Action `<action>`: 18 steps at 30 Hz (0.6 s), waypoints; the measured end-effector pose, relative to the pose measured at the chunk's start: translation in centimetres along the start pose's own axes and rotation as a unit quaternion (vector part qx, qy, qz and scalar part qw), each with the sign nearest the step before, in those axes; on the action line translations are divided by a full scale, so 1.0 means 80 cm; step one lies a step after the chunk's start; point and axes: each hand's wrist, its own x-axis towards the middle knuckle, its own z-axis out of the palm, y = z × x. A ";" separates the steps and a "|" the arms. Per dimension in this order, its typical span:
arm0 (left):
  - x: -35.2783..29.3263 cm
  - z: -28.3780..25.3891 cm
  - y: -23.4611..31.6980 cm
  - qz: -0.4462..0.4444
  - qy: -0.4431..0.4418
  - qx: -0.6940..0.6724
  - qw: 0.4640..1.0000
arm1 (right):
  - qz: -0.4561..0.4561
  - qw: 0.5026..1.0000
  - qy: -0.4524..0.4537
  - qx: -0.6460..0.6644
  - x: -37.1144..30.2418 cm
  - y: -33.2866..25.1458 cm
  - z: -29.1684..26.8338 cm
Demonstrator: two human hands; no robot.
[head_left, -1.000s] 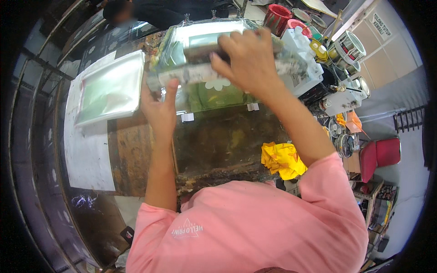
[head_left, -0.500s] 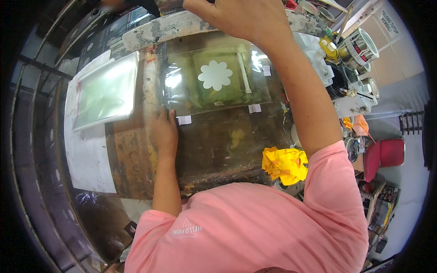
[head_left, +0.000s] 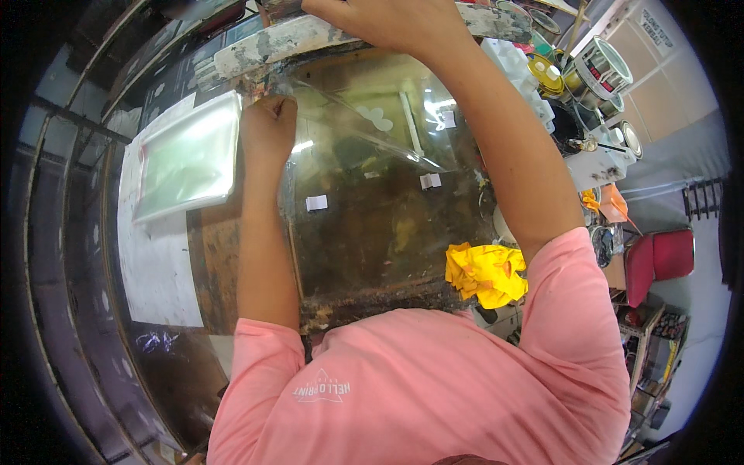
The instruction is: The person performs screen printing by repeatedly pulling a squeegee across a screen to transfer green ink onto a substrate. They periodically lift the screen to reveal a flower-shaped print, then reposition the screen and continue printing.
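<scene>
A clear plastic sheet (head_left: 341, 116) lies over the dark work surface, its near left part lifted and folded back diagonally. My left hand (head_left: 267, 120) is closed on the sheet's edge at the left. Under the fold, a white flower shape (head_left: 376, 118) shows only in part, beside a narrow white strip (head_left: 412, 124). Small white paper tabs (head_left: 316, 203) are stuck on the surface near the sheet. At the top, my right hand (head_left: 395, 23) grips a paint-stained wooden frame (head_left: 287, 39); its fingertips are partly cut off by the picture's edge.
A stack of clear sheets (head_left: 190, 163) lies on white paper (head_left: 159, 271) at the left. A crumpled yellow cloth (head_left: 487, 273) sits at the near right edge. Paint cans (head_left: 601, 66) and white plastic containers (head_left: 515, 77) crowd the right side. A red chair (head_left: 659, 260) stands beyond.
My left hand has moved away from me, closing on the sheet and folding its near left part back over the flower. My right hand has shifted slightly left with the frame.
</scene>
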 end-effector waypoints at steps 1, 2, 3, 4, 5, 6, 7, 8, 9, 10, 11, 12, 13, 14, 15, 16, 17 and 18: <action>0.007 -0.008 -0.007 -0.003 -0.031 0.010 0.999 | 0.003 1.000 -0.007 -0.004 0.000 0.000 -0.001; 0.013 -0.013 -0.012 -0.006 -0.061 0.020 0.998 | 0.007 1.000 -0.014 -0.009 0.000 0.000 -0.004; 0.004 -0.021 -0.020 -0.033 -0.061 -0.002 0.998 | 0.005 1.000 -0.015 -0.006 0.005 -0.003 -0.006; -0.005 -0.017 -0.026 -0.050 -0.044 -0.027 0.997 | 0.003 1.000 -0.007 -0.001 0.004 -0.002 -0.006; -0.013 -0.013 -0.031 -0.066 -0.027 -0.053 0.996 | 0.000 1.000 0.001 0.004 0.002 -0.001 -0.005; -0.021 -0.013 -0.029 -0.089 -0.013 -0.078 0.993 | -0.003 1.000 0.004 0.012 0.000 0.000 -0.001; -0.021 -0.015 -0.025 -0.082 -0.014 -0.088 0.993 | 0.007 1.000 -0.003 0.011 0.003 0.002 0.000; -0.011 -0.015 -0.017 -0.058 -0.021 -0.075 0.995 | 0.017 1.000 -0.010 0.010 0.008 0.005 -0.001; 0.001 -0.015 -0.012 -0.040 -0.024 -0.062 0.997 | 0.021 1.000 -0.018 0.012 0.013 0.003 -0.001; 0.013 -0.012 -0.011 -0.018 -0.029 -0.050 0.998 | 0.014 1.000 -0.014 -0.003 0.016 0.005 0.001; 0.022 -0.012 -0.017 -0.035 0.004 -0.080 0.996 | 0.006 1.000 -0.010 -0.018 0.018 0.007 0.003; 0.034 -0.015 -0.027 -0.051 0.036 -0.109 0.992 | 0.001 0.999 -0.005 -0.034 0.021 0.008 0.005; 0.045 -0.020 -0.030 -0.062 0.068 -0.139 0.986 | 0.012 0.999 -0.021 -0.031 0.023 0.009 0.001; 0.045 -0.038 -0.033 -0.077 0.047 -0.132 0.987 | 0.010 0.999 -0.015 -0.031 0.023 0.009 0.001; 0.040 -0.047 -0.044 -0.087 -0.001 -0.082 0.993 | 0.012 0.999 -0.010 -0.034 0.020 0.010 0.003; 0.033 -0.061 -0.058 -0.099 -0.047 -0.027 0.994 | 0.012 0.999 -0.005 -0.032 0.020 0.012 0.006; 0.022 -0.072 -0.081 -0.091 -0.031 -0.021 0.995 | 0.007 1.000 0.007 -0.027 0.020 0.013 0.006; 0.009 -0.081 -0.110 -0.082 -0.016 -0.014 0.996 | 0.003 1.000 0.019 -0.021 0.020 0.013 0.007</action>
